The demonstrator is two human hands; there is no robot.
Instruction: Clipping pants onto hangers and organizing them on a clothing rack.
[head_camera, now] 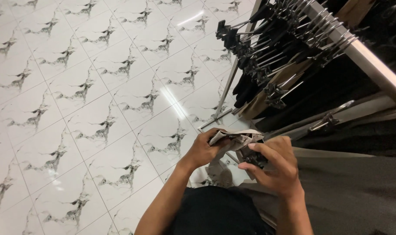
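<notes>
Near the bottom of the view, right of centre, the person's two hands meet over a pale, beige-grey piece of cloth (238,140). Left hand (205,150) is clenched round the cloth's left end, fingers curled over the folded edge. Right hand (274,167) grasps the cloth from the right and from below, thumb laid across the top, with a dark clip (253,157) of a hanger showing between its fingers; whether the clip bites on the cloth I cannot tell. More of the pale cloth hangs down between the forearms. Both forearms rise from the bottom edge, either side of a dark garment (215,211) on the person's body.

Far right, a clothes rail (359,54) slants across the corner, crowded with metal clip hangers (267,48) carrying dark and tan garments (302,91). A grey stretch of fabric (359,191) fills the near right. White floor tiles (76,100) with dark marble veining cover the whole left side, and the rail's thin metal leg (226,93) stands on them.
</notes>
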